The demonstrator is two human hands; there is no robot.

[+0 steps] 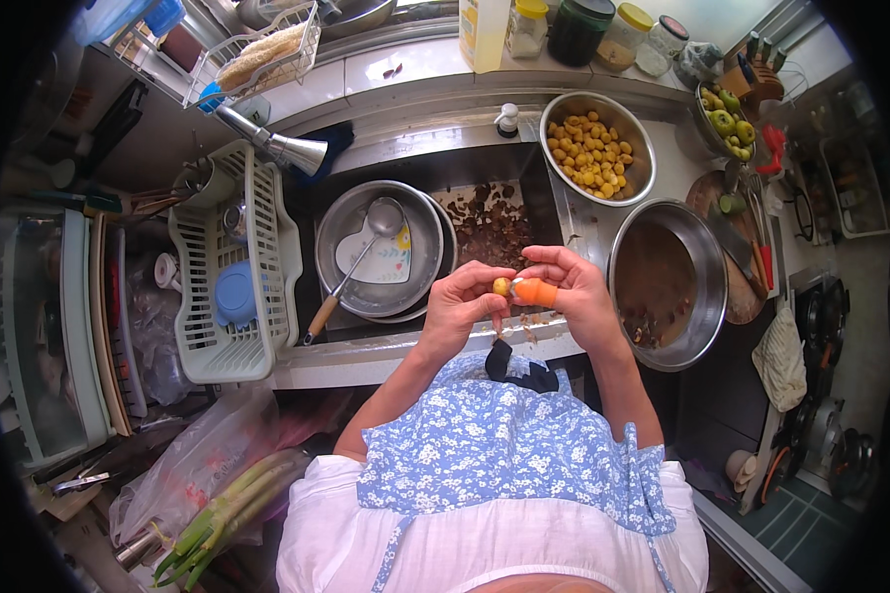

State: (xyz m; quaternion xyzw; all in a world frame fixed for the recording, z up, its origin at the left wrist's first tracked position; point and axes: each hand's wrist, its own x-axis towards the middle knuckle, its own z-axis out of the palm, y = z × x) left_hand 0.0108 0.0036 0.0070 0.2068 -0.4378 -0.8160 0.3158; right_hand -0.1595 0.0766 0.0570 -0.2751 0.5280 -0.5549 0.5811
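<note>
Head view: I am watching from a distance as two bare hands meet just over the front edge of the sink (pixel 536 188), above the blue floral apron (pixel 504 425). The left hand (pixel 468 306) has its thumb and forefinger pinched on a small yellow piece (pixel 502 287), with the other fingers curled behind. In the right hand (pixel 578 296) I make out an orange cap (pixel 536 292), its pale tip right beside the yellow piece; I cannot tell whether the cap is worn on a digit or gripped. The upper fingers of that hand bend loosely above it, slightly parted.

Below the hands I see dark brown peelings (pixel 499 222) strewn in the right part of the sink. To their left sit nested metal bowls (pixel 420 267), the top one holding a ladle (pixel 386 217) and a white patterned plate (pixel 366 262). On the counter to the right, a steel bowl (pixel 644 148) holds many more yellow pieces, and nearer the person, a larger steel basin (pixel 712 296) contains murky brown liquid with a few dark bits. Over at far left I have a pale dish rack (pixel 289 257) with a blue container (pixel 234 289) inside.
</note>
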